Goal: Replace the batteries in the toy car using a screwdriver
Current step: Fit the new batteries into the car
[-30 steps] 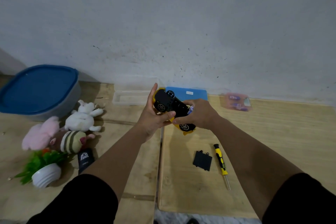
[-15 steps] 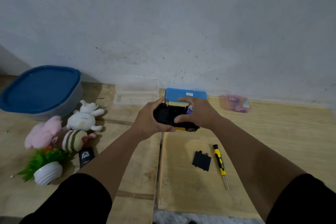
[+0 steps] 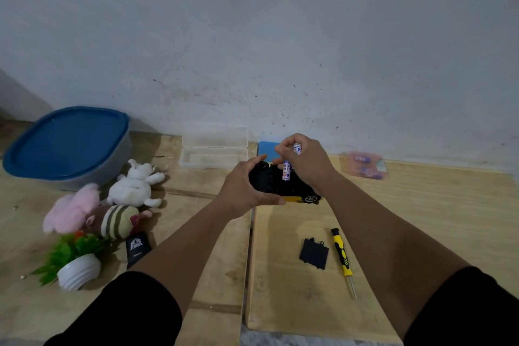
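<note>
Taking the toy car (image 3: 283, 184) as our landmark, far to its left we see a grey tub (image 3: 92, 174) closed by a blue lid (image 3: 67, 142), so we cannot tell what it holds. Nearer the car, still to its left, lie a white plush rabbit (image 3: 136, 187), a pink plush (image 3: 71, 209) and a striped plush (image 3: 116, 220), with a small white pot (image 3: 80, 275) holding green leaves below them and a dark pouch (image 3: 137, 250) beside it. Just behind and left of the car sits a clear plastic box (image 3: 214, 157), lid up, and it looks bare inside. Our left hand (image 3: 243, 191) is closed around the left end of the car, which we hold upside down above the wooden boards (image 3: 421, 219), black underside up, yellow body and one wheel showing at the right. Our right hand (image 3: 304, 160) is over the car's middle, fingers pinched on a white battery (image 3: 286, 171) standing upright at the underside, with a second battery (image 3: 297, 148) tucked higher in the same hand. Behind the car a blue box (image 3: 266, 150) peeks out. Below and right of the car lie the black battery cover (image 3: 314, 253) and, just beside it, the yellow and black screwdriver (image 3: 343, 258). Far right of the car, against the wall, a pink packet (image 3: 365, 167) holds more batteries.
</note>
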Tool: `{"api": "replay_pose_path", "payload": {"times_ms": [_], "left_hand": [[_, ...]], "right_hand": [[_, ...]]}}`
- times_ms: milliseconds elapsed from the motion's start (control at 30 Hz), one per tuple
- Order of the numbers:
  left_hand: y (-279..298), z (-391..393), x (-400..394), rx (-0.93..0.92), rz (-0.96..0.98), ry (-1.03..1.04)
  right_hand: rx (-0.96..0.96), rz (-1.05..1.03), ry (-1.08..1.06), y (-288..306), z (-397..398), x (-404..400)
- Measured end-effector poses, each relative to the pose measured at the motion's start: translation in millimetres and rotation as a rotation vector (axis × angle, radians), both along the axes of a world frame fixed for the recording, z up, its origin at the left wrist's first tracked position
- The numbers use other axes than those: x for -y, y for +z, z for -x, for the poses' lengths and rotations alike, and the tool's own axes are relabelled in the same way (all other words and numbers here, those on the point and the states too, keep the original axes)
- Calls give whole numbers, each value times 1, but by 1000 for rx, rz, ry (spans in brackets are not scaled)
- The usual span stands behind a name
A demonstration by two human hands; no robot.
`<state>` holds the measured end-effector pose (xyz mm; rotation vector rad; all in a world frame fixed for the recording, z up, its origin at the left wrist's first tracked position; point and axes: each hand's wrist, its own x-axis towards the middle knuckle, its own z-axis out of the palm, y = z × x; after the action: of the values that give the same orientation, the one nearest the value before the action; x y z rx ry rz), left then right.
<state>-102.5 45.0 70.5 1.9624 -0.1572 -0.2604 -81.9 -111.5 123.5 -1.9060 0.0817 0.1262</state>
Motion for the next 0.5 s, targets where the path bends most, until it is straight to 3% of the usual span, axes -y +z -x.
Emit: {"api": "replay_pose_path", "payload": {"times_ms": [200, 500], "left_hand": [[2, -4, -1, -7, 44, 7], [-2, -5, -11, 37, 34, 28]], "right_hand": [[137, 134, -34, -3, -2, -9], [164, 227, -5, -2, -6, -9]]}}
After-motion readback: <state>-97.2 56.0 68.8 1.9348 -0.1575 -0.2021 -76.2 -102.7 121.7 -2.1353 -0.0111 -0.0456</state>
